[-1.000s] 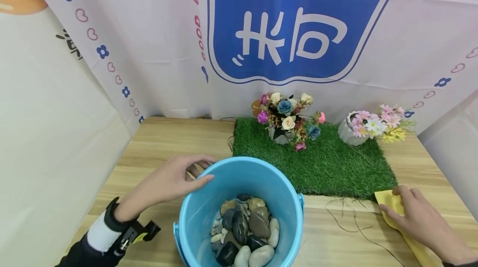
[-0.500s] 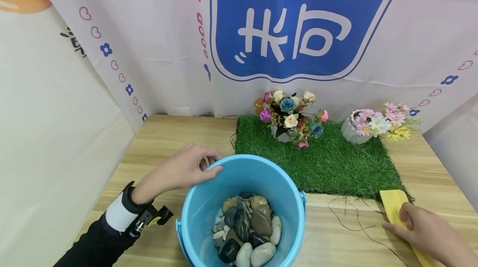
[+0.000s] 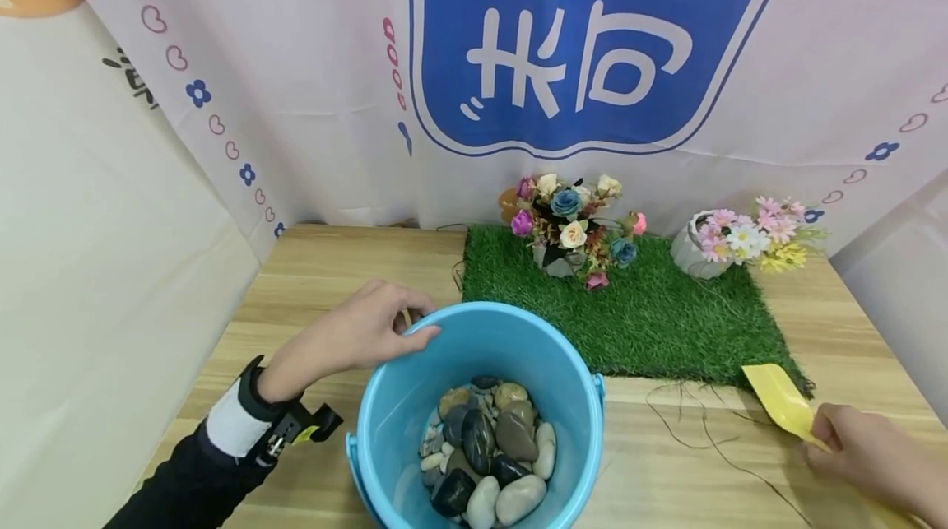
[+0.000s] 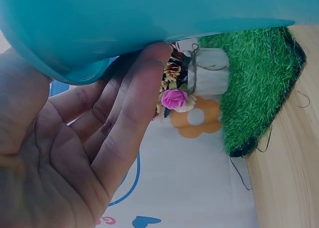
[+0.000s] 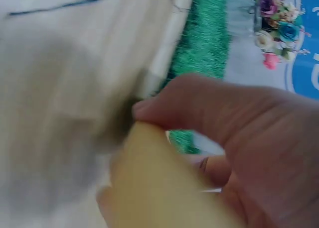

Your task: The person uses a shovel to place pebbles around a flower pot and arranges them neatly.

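My left hand (image 3: 359,330) grips the upper left rim of a light blue bucket (image 3: 563,381). In the left wrist view the thumb side is over the rim and the fingers lie against the bucket's outer wall (image 4: 149,19). Inside the bucket is a heap of smooth pebbles (image 3: 481,438), black, grey, brown and white. At the right, my right hand (image 3: 862,448) holds a yellow toy shovel (image 3: 781,401) by its handle, the scoop pointing up and left. The handle (image 5: 154,183) looks blurred in the right wrist view, with the thumb pressed on it.
A green artificial grass mat (image 3: 674,323) lies behind the bucket on the wooden table (image 3: 652,471). On it stand a pot of mixed roses (image 3: 570,237) and a white pot of daisies (image 3: 699,249). Loose dark threads (image 3: 711,443) trail from the mat's front edge. A printed cloth (image 3: 333,85) hangs behind.
The shovel has come up off the table side into my right hand's grip, turning so its scoop shows. My left hand has slid slightly forward and right along the rim.
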Demonstrator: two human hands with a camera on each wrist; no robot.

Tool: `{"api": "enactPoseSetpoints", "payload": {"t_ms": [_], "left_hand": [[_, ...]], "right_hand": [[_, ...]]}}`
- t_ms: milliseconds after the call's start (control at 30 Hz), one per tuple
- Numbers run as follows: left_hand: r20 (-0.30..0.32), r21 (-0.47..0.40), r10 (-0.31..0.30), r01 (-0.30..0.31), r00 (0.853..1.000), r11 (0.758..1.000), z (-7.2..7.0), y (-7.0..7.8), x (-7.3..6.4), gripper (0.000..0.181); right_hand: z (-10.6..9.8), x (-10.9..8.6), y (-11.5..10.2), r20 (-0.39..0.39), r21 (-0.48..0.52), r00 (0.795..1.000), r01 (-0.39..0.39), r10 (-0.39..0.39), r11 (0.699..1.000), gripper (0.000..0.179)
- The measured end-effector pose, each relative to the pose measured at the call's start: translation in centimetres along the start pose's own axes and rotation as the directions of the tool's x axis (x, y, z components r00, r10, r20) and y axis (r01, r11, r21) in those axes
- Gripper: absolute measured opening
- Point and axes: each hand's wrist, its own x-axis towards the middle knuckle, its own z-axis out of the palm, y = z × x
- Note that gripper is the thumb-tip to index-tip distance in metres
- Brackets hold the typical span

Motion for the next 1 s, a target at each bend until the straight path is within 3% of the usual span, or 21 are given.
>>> {"api": "enactPoseSetpoints", "payload": {"t_ms": [133,267,367,500,567,700,867,1000], "left_hand": [[0.010,-0.003,-0.005,0.005,1.000,1.000,-0.1,0.1,0.1,0.010],[0.019,-0.011,-0.017,0.017,1.000,1.000,-0.1,0.2,0.1,0.010],[0.016,-0.010,-0.024,0.025,1.000,1.000,0.0,0.1,0.1,0.010],[0.015,-0.015,-0.019,0.019,1.000,1.000,-0.1,0.2,0.3,0.010],[0.014,-0.018,-0.010,0.010,1.000,1.000,-0.1,0.1,0.3,0.010],[0.008,-0.014,0.006,-0.006,1.000,1.000,-0.3,0.1,0.5,0.010],[0.005,-0.011,0.010,-0.010,1.000,1.000,-0.2,0.0,0.4,0.011],[0.010,-0.017,-0.004,0.004,1.000,1.000,-0.1,-0.1,0.1,0.011]], "right_hand": [[-2.2,0.4,-1.2,0.013,0.039,1.000,0.001,-0.002,0.999,0.022],[-4.7,0.8,-3.4,-0.091,0.053,0.989,0.121,-0.116,0.991,0.017],[-6.8,1.6,-5.1,-0.272,-0.022,0.922,0.279,-0.275,0.960,0.015],[-10.0,3.3,-8.1,-0.407,-0.091,0.827,0.386,-0.388,0.918,0.014],[-11.4,3.9,-9.8,-0.426,-0.092,0.810,0.404,-0.402,0.910,0.019],[-13.7,5.0,-13.8,-0.407,-0.091,0.780,0.484,-0.476,0.870,0.027],[-15.2,6.7,-18.8,-0.311,-0.108,0.693,0.655,-0.651,0.748,0.027],[-15.3,7.8,-22.6,-0.161,-0.098,0.673,0.716,-0.721,0.691,0.025]]}}
